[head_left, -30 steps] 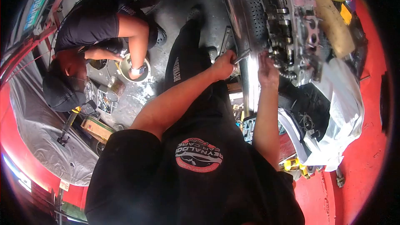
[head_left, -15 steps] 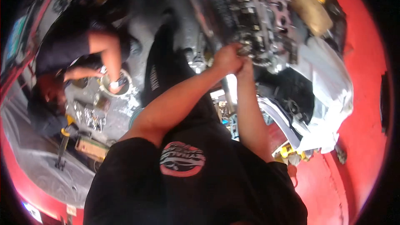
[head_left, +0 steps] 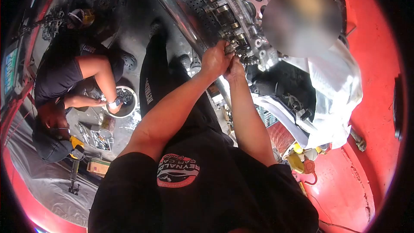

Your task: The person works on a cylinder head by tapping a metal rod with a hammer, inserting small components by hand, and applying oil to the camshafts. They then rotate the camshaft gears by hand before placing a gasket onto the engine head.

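Observation:
My left hand [head_left: 214,62] is closed at the near end of an engine's cylinder head [head_left: 248,21], its fingers around a small metal part [head_left: 230,47] that I cannot make out. Right beside it, my right hand [head_left: 235,69] is closed too, and its fingers hide whatever they grip. The two hands touch or nearly touch. A camshaft [head_left: 225,16] with shiny lobes runs along the head, away from my hands. Just right of the fingers sits a toothed metal wheel [head_left: 251,60].
To the left, a crouching person [head_left: 60,73] has a hand in a round bucket [head_left: 134,101] on the floor. A can [head_left: 106,126] and metal tools lie nearby. Pale sheeting [head_left: 338,90] covers the right side of the engine bay. A blurred disc hides part beyond the engine.
The view has turned and steadied, so the engine appears further up and left. Both my hands stay together at the same end of the cylinder head. The other person's hand remains in the bucket.

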A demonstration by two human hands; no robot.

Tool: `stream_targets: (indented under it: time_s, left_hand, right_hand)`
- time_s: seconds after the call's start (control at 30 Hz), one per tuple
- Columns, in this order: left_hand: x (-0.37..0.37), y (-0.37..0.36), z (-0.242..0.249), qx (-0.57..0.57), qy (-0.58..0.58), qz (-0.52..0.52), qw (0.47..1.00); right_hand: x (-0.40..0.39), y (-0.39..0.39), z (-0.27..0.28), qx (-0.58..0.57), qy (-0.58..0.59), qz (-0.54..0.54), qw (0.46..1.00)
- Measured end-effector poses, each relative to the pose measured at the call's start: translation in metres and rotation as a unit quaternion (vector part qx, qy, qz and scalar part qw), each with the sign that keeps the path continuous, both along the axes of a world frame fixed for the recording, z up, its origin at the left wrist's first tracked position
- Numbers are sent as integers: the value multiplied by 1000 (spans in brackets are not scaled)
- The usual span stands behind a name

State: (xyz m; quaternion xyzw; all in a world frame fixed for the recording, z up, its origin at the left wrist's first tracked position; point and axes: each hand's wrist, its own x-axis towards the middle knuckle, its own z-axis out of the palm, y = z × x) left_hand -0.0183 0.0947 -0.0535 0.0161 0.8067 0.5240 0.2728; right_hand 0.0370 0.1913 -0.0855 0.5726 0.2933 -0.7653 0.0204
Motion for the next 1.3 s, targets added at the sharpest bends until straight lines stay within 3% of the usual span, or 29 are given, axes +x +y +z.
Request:
stream_targets:
  time_s: [0.13, 0.23, 0.33, 0.4, 0.5, 0.53, 0.57, 0.7, 0.77, 0.8, 0.93, 1.0, 1.13, 1.3]
  left_hand:
    - [-1, -4, -4, -8, 27, -43, 999]
    - [0, -6, -16, 23, 20, -43, 999]
    - [-1, -5, -20, 18, -8, -38, 999]
    - [-1, -5, -17, 20, -33, -30, 999]
    - [7, -3, -14, 39, -35, 9, 999]
    - [2, -5, -6, 46, -86, 4, 995]
    - [-1, -7, -3, 37, -85, -9, 996]
    - [-1, -1, -22, 18, -28, -49, 998]
    - [2, 0, -25, 45, -22, -20, 999]
    - [-2, -3, -17, 32, -39, -29, 998]
    - [-3, -8, 6, 12, -38, -16, 999]
    - [0, -4, 2, 26, -13, 1, 1000]
    - [-1, -1, -20, 26, 25, -23, 999]
    - [-2, -6, -11, 25, -34, -25, 999]
  right_hand:
    - [1, 3, -5, 18, -1, 10, 1000]
    - [9, 4, -23, 36, -95, -26, 994]
    - [19, 7, -49, 77, -45, 33, 995]
    - [37, 19, -72, 26, 1, 26, 999]
    - [38, 20, -48, 44, 21, 90, 995]
    - [33, 17, -36, 53, 27, 122, 991]
    - [-1, -2, 7, 8, -23, 104, 994]
    - [13, 15, -15, -16, 1, 79, 997]
    - [11, 15, -18, 8, -49, 42, 998]
    - [35, 39, -63, 42, -105, 66, 991]
    - [16, 19, -44, 1, -38, 2, 999]
    - [8, 7, -17, -11, -46, -8, 999]
    - [9, 4, -8, -10, 83, 14, 996]
    - [4, 3, -15, 25, -3, 3, 1000]
